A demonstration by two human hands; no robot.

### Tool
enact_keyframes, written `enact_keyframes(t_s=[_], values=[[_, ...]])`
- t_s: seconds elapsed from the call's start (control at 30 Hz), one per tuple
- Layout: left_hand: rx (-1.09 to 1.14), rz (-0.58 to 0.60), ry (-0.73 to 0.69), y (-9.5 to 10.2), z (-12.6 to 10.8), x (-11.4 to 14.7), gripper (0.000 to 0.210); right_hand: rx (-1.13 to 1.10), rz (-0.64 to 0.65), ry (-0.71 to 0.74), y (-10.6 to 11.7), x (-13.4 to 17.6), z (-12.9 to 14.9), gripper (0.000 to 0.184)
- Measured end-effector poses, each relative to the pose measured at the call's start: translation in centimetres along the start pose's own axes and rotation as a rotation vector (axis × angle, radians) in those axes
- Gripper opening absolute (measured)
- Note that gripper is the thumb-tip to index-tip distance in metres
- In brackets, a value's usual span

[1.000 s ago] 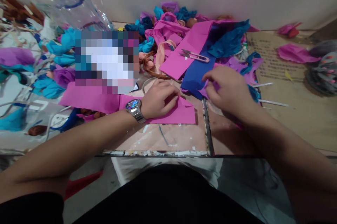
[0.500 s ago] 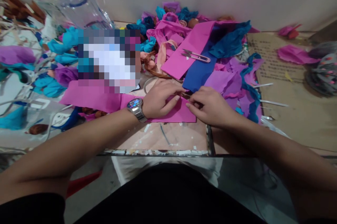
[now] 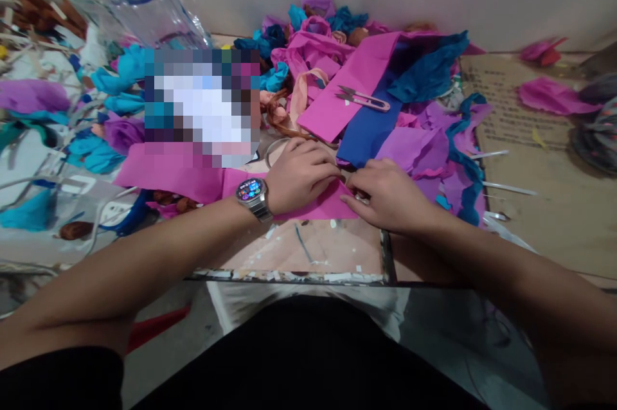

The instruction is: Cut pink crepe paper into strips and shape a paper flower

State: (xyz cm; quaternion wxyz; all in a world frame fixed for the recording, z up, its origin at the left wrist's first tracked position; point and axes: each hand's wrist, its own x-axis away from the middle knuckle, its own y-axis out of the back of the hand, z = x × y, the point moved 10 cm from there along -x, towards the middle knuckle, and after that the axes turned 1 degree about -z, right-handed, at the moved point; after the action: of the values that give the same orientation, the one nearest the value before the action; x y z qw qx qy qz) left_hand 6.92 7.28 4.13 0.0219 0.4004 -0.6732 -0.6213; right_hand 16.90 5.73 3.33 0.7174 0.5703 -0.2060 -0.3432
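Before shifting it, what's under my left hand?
Under your left hand is a pink sheet, its near edge visible. The part beneath your hand and anything under the sheet are covered.

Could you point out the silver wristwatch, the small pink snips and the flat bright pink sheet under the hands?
Silver metal-band wristwatch [image 3: 251, 189]: head view, on its lit face.
Small pink-handled snips [image 3: 365, 99]: head view, mid-body.
Flat bright pink sheet [image 3: 322, 208]: head view, on the uncovered part near its front edge.
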Motion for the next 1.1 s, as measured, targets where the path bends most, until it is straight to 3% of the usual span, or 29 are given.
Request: enact_keyframes(t_s=[0.37,0.6,1.1], values=[[-0.034,0.040,-0.001,-1.2,-0.1,0.0,0.024,-0.019,0.019,-0.022,-0.2,-0.1,0.1,0.023],[0.011,0.054,0.038,-0.9,0.1,-0.1,0.022,0.013,0.006,-0.020,-0.2,-0.1,0.0,0.022],[-0.054,-0.001,-0.071,-0.2,-0.1,0.1,0.020,0.010,-0.013,0.031,-0.1,0.2,0.2,0.014]])
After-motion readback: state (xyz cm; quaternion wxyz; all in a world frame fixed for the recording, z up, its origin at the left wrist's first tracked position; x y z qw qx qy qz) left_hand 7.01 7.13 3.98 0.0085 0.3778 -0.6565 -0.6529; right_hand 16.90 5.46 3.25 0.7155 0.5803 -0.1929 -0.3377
